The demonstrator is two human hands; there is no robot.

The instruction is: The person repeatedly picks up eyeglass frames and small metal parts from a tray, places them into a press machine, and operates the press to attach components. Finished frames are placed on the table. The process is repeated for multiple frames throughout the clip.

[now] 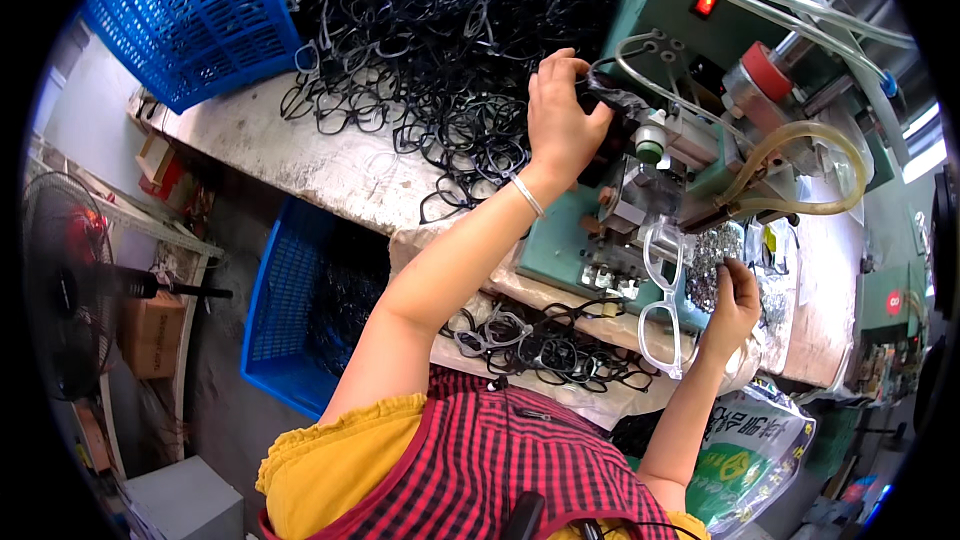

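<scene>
A clear eyeglass frame stands on end at the fixture of a green bench machine, its lower rim toward me. My left hand is raised beside the machine's head, close to a dark tube or wrapped part. Its fingers are curved, with the thumb apart from them, and I see nothing held. To the right of the clear frame, my right hand has thumb and fingertips together over a heap of tiny metal parts. Whatever is between those fingertips is too small to make out.
Many black and clear eyeglass frames cover the far bench. More frames lie along its near edge. A blue basket stands far left, with a blue crate below. Hoses loop at the machine's right. A fan stands left.
</scene>
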